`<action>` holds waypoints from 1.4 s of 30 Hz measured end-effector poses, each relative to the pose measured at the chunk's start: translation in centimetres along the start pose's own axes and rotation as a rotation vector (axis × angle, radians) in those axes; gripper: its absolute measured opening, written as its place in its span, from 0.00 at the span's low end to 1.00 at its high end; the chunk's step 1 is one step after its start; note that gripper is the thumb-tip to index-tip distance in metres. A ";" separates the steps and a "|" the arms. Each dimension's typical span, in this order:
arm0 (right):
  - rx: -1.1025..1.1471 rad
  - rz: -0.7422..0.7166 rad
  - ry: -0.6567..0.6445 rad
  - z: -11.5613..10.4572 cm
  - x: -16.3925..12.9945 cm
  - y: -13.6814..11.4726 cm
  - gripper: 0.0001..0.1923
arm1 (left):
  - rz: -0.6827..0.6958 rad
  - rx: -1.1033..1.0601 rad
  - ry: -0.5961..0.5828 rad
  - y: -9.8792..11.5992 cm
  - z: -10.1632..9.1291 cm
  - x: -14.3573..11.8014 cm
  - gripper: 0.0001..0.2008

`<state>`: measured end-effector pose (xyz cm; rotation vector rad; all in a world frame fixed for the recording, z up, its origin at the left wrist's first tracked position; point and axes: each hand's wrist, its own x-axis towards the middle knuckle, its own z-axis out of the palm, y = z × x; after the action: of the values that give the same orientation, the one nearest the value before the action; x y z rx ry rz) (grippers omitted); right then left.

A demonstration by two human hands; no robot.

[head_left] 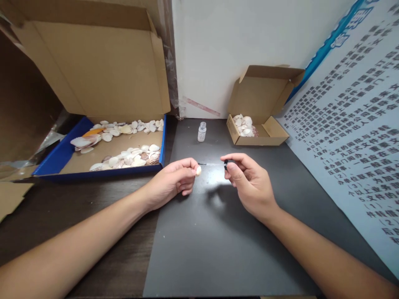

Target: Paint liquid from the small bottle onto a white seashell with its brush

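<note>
Starting at the far left, a large cardboard box (93,62) stands open with its lid raised; its blue-rimmed tray (56,155) contains many loose shells (124,155) in two rows. Just right of it, the left hand (170,182) rests on the bench (218,241), its fingers (187,166) pinched on one small pale shell (198,170). A thin brush (212,164) spans the gap, its tip at that shell, its black cap gripped in the closed fingers of the right hand (249,182). Behind the hands stands a small clear bottle (202,131), uncapped. Farther right, a small cardboard box (262,108), lid open, holds a cluster of shells (245,124). A printed poster (352,124) leans at the far right.
</note>
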<state>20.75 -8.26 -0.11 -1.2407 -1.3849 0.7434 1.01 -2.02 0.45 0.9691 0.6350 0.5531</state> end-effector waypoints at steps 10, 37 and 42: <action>0.066 -0.123 0.067 2.3 0.8 1.4 0.05 | -0.055 -0.153 -0.033 0.1 -1.1 0.7 0.04; -0.080 -0.153 -0.010 0.7 -0.5 -0.2 0.07 | 0.091 0.348 -0.038 -0.8 -0.6 -0.2 0.07; -0.069 -0.182 -0.008 0.6 -0.5 -0.1 0.06 | 0.136 0.478 0.008 -0.6 -0.5 -0.5 0.08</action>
<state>20.12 -8.67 -0.30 -1.1478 -1.5182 0.5791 0.40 -2.38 -0.16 1.4681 0.7289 0.5350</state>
